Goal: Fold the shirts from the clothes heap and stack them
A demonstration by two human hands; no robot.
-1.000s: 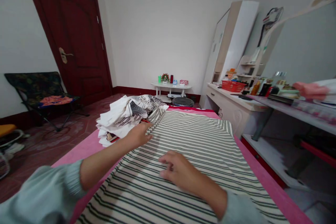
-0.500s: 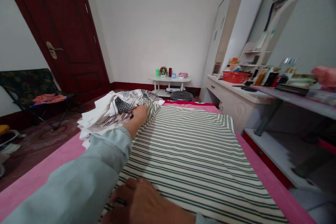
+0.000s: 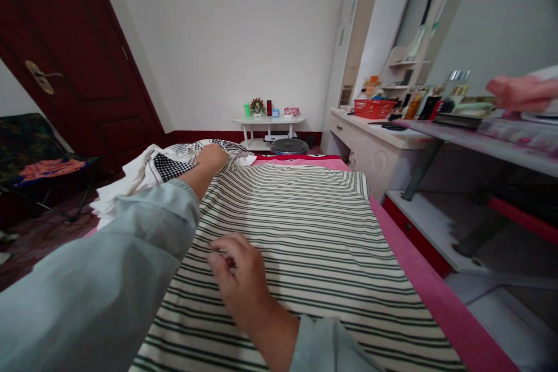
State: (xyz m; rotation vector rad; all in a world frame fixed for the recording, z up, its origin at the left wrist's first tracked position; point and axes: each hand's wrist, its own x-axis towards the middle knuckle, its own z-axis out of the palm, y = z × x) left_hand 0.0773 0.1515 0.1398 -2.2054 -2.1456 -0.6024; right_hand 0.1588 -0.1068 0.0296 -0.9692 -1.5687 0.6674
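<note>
A cream shirt with dark green stripes (image 3: 314, 244) lies spread flat, its far right sleeve lying near the bed's edge. My left hand (image 3: 212, 158) reaches to the shirt's far left shoulder and is closed on the cloth there; its fingertips are mostly hidden. Over the left half of the shirt is my right hand (image 3: 244, 273), fingers loosely bent, thumb and forefinger apart, with nothing in them. Whether it touches the cloth I cannot tell. Beside my left hand lies a heap of white and black patterned clothes (image 3: 148, 171).
Pink bedding (image 3: 440, 285) shows under the shirt. To the right stand a dressing table (image 3: 370, 154) with a red basket (image 3: 374, 108) and a grey shelf table (image 3: 488, 142). A folding chair (image 3: 26, 133) is at left, a small white table (image 3: 270, 120) at the far wall.
My right hand has moved forward from the shirt's near left part toward its middle, and its fingers show more clearly. My left hand stays at the shoulder. The view has turned slightly right.
</note>
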